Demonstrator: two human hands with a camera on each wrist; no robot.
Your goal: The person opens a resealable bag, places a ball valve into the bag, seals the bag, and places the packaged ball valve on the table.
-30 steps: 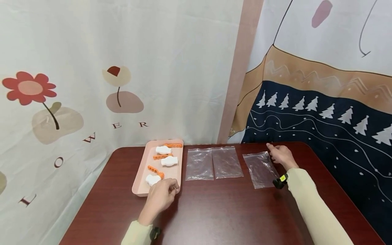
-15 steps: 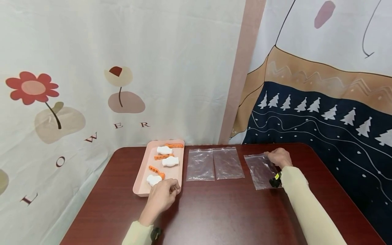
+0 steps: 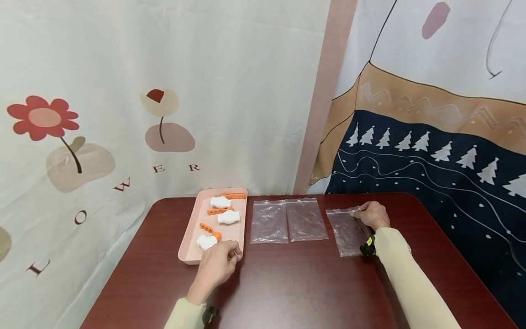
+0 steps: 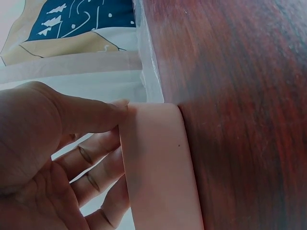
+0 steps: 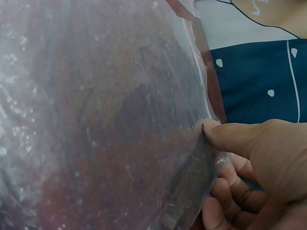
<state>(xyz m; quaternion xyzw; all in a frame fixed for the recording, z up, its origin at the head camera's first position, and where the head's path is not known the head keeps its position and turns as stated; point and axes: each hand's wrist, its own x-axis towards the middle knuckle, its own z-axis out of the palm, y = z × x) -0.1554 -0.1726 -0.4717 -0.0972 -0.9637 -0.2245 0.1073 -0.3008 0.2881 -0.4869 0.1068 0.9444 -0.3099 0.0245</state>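
Note:
My left hand (image 3: 218,264) is at the near right corner of the pink tray (image 3: 190,244). In the left wrist view the thumb (image 4: 98,115) lies against the tray's rim, with the other fingers curled behind the wall (image 4: 160,167). My right hand (image 3: 375,214) pinches the top edge of a clear zip bag (image 3: 347,230), near its right corner. In the right wrist view the thumb (image 5: 235,136) presses on the plastic (image 5: 120,120), and the curled fingers are partly behind it. White shaped pieces (image 3: 228,217) and orange pieces with holes (image 3: 219,210) lie in the tray.
Two more clear zip bags, one on the left (image 3: 269,223) and one beside it (image 3: 306,219), lie flat between the tray and the held bag. The dark red table (image 3: 287,288) meets a printed curtain (image 3: 246,100) at its far edge.
My right hand has moved from beyond the bag's top right corner onto its edge and now grips it. The bag has shifted slightly towards me. The left hand stays on the tray.

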